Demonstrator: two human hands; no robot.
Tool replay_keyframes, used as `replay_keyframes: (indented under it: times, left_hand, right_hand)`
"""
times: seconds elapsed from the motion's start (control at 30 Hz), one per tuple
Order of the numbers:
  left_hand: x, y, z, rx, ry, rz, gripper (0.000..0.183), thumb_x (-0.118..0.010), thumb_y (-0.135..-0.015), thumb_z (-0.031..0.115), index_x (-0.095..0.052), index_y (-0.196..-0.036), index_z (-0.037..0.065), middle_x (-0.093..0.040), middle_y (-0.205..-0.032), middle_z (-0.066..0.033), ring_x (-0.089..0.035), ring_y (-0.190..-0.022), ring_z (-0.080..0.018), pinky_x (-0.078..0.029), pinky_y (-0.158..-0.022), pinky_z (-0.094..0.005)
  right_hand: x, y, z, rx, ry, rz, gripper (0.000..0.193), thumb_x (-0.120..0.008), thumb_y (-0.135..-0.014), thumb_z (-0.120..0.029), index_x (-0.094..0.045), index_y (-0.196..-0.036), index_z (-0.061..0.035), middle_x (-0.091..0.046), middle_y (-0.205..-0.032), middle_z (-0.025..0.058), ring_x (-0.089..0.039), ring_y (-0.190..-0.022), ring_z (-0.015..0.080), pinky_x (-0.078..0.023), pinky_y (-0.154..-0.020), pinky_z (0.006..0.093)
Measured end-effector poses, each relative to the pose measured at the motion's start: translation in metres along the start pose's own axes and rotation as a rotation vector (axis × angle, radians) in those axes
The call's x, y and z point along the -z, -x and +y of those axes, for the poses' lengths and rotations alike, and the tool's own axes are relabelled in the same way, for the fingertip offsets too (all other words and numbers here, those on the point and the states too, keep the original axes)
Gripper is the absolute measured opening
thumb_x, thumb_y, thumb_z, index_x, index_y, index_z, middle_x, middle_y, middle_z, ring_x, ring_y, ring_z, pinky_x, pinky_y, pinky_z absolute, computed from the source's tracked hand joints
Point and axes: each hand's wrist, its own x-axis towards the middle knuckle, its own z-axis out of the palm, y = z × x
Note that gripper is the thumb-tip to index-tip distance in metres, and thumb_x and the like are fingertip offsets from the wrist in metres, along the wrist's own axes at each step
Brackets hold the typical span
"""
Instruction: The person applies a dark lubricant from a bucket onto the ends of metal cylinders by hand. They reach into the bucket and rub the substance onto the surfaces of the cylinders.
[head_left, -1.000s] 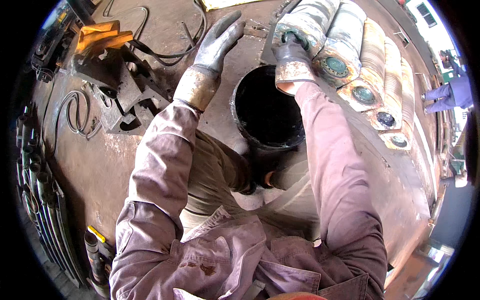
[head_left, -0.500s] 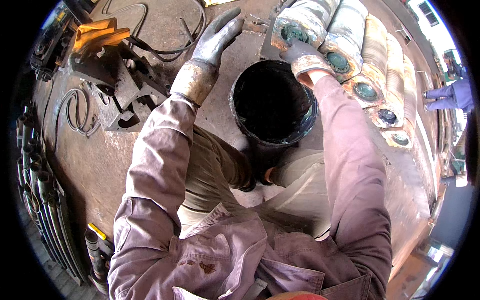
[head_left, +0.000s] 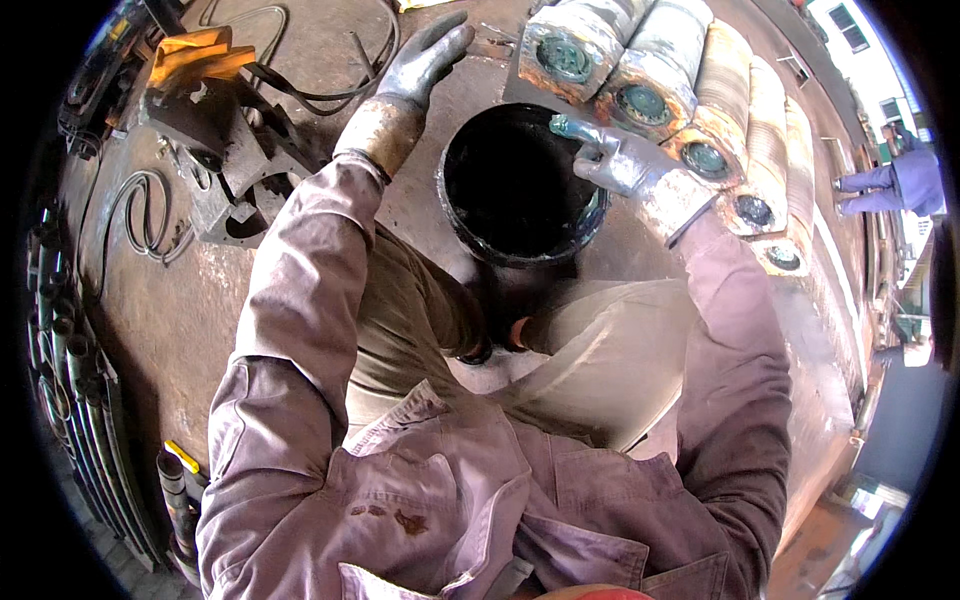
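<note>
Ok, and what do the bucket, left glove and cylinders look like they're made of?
Bucket: metal or plastic; its black surface, glossy in spots, fits either. Left glove: perhaps rubber-coated fabric, from its smooth, smudged grey sheen. Cylinders: probably weathered metal, from the rust-coloured patches at their ends.

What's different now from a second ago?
The right hand has drawn back from the end of the leftmost cylinder, toward the body and rightward. Its fingertips, now off that end, show a greenish coating near the right side of the black bucket. The left hand stays raised, open and empty; the bucket and cylinder stay put.
</note>
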Motion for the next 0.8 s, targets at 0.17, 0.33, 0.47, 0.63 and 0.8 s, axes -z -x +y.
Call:
replay_keyframes:
  times: [0.17,0.33,0.47,0.63,0.8]
  left_hand:
    - [-0.013,0.002,0.006,0.025,-0.068,0.005,0.073,-0.068,-0.097,0.058,-0.051,-0.154,0.015,-0.063,-0.143,-0.0087,-0.06,-0.128,-0.0226,-0.045,-0.11,-0.0371]
    - [-0.052,0.008,0.019,-0.047,-0.07,-0.087,0.075,-0.068,-0.098,0.054,-0.049,-0.155,0.01,-0.059,-0.148,-0.0159,-0.055,-0.138,-0.0284,-0.039,-0.118,-0.0407]
    - [-0.062,0.006,0.018,-0.054,-0.126,-0.113,0.072,-0.069,-0.098,0.049,-0.051,-0.154,0.007,-0.061,-0.146,-0.0144,-0.056,-0.136,-0.0247,-0.04,-0.118,-0.0391]
    - [-0.042,0.0,0.007,-0.009,-0.092,-0.058,0.07,-0.069,-0.099,0.051,-0.052,-0.153,0.01,-0.063,-0.143,-0.0112,-0.057,-0.133,-0.0241,-0.042,-0.115,-0.0389]
    - [-0.037,-0.004,0.004,-0.031,-0.158,-0.071,0.072,-0.069,-0.098,0.052,-0.051,-0.154,0.011,-0.062,-0.145,-0.0105,-0.057,-0.134,-0.0234,-0.042,-0.116,-0.0395]
  right_hand:
    - [-0.005,0.019,-0.016,-0.314,-1.216,-0.299,0.048,-0.076,-0.096,-0.035,-0.065,-0.136,-0.0105,-0.077,-0.094,0.0071,-0.065,-0.062,0.0115,-0.052,-0.058,0.0246]
    - [-0.046,0.011,0.014,-0.553,-1.397,-0.23,0.039,-0.073,-0.095,-0.048,-0.07,-0.112,-0.0134,-0.076,-0.092,0.0028,-0.064,-0.065,0.0103,-0.057,-0.058,0.0271]
    - [-0.06,-0.024,0.041,-0.553,-1.611,-0.349,0.042,-0.073,-0.094,-0.051,-0.07,-0.113,-0.0134,-0.074,-0.093,0.0008,-0.065,-0.069,0.0117,-0.061,-0.06,0.0313]
    - [-0.053,-0.028,0.055,-0.504,-1.85,-0.27,0.041,-0.068,-0.1,-0.043,-0.066,-0.127,-0.0124,-0.076,-0.108,0.0103,-0.074,-0.085,0.0228,-0.066,-0.079,0.0434]
    - [-0.048,-0.015,0.07,-0.311,-1.651,-0.03,0.04,-0.066,-0.1,-0.04,-0.064,-0.131,-0.0146,-0.076,-0.107,0.0099,-0.074,-0.087,0.0236,-0.065,-0.078,0.0438]
